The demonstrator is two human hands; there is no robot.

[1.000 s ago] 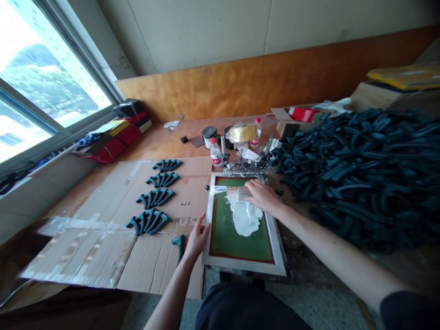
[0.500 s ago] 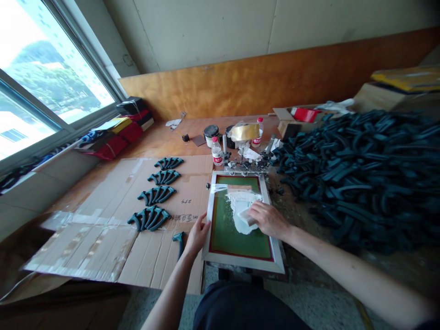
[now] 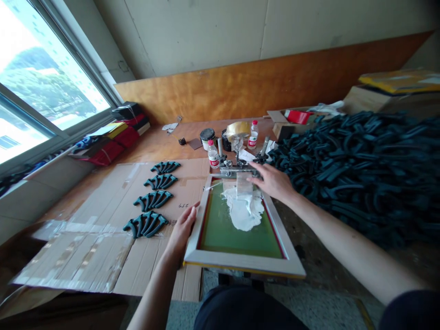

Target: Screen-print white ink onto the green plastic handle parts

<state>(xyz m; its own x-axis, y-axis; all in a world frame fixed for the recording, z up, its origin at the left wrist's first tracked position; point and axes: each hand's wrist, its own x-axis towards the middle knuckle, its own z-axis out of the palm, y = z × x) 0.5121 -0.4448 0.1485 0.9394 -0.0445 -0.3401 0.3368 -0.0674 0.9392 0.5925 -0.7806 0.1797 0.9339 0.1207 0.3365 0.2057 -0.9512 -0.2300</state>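
Note:
My left hand grips the left side of a silk-screen frame, whose near edge is raised. The frame holds a green mesh with a red border. Thick white ink lies spread over its middle and far part. A flat, pale squeegee stands upright in the ink at the far end, against the metal hinge clamp. Beside it is my right hand, fingers apart, the tips close to the squeegee's right edge. Whether they touch it I cannot tell.
Dark green curved handles lie in fanned rows on the cardboard at left. A big pile of like parts fills the right. Bottles, an ink tub and a tape roll stand behind the clamp.
My right hand has moved the squeegee away from me to the far end and loosened its fingers. The frame's near edge has risen with my left hand. The single handle beside it no longer shows.

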